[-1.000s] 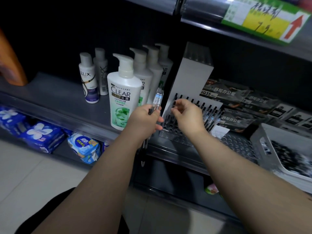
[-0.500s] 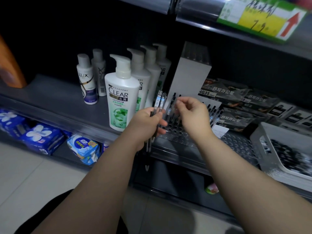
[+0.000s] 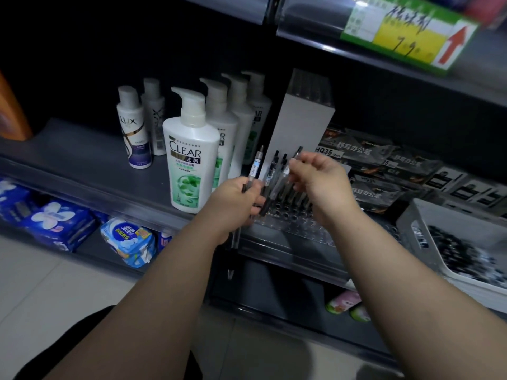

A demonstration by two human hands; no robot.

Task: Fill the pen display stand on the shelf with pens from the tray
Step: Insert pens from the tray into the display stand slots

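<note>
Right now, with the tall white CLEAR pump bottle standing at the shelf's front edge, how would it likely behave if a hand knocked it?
The tall white CLEAR pump bottle is tall on a narrow base, so it would probably tip rather than slide. It stands near the grey shelf's front edge, so it might fall off. Its plastic body looks smooth, perhaps slippery to catch.

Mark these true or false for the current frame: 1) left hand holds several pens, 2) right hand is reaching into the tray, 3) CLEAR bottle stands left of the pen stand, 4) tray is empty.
1) Left hand holds several pens: true.
2) Right hand is reaching into the tray: false. It pinches one pen above the pen stand, well left of the tray.
3) CLEAR bottle stands left of the stand: true.
4) Tray is empty: false. A dark heap of pens lies in it.
</note>
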